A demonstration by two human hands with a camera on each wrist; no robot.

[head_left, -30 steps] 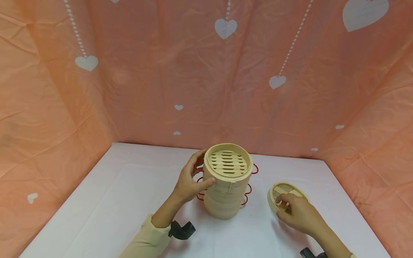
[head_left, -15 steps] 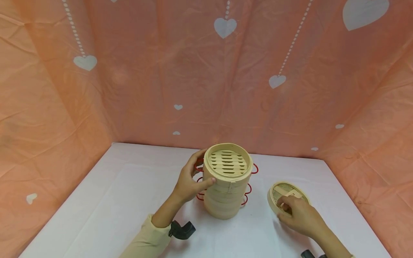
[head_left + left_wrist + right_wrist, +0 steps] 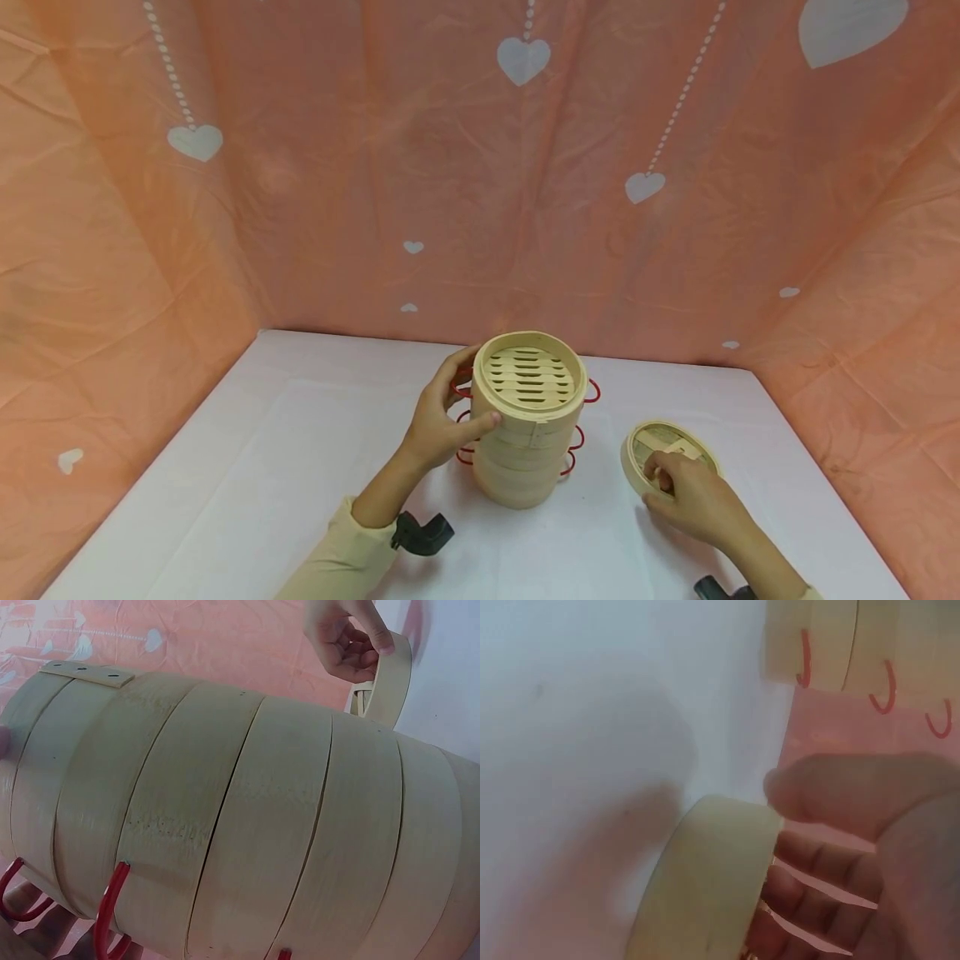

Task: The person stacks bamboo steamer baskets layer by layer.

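Observation:
A tall stack of round bamboo steamer baskets [image 3: 521, 471] stands upright on the white table, its slatted top basket uncovered. My left hand [image 3: 438, 421] grips the upper part from the left, thumb across the front and fingers behind by the red loop handles [image 3: 111, 907]. To the right lies a round bamboo steamer lid [image 3: 632, 467] with a woven centre and a flat strip across it. My right hand [image 3: 697, 496] holds this lid with curled fingers. In the right wrist view the thumb is right at the lid's rim [image 3: 712, 862], with the other fingers over its inner side.
The white table [image 3: 247, 467] runs back to an orange cloth backdrop [image 3: 315, 208] printed with white hearts, which also closes in both sides. A black wrist camera mount [image 3: 423, 533] sits on the left wrist, and another black mount [image 3: 716, 588] shows by the right wrist.
The right hand's fingers have shifted very slightly over the lid. The left hand and the steamer stack stay where they were.

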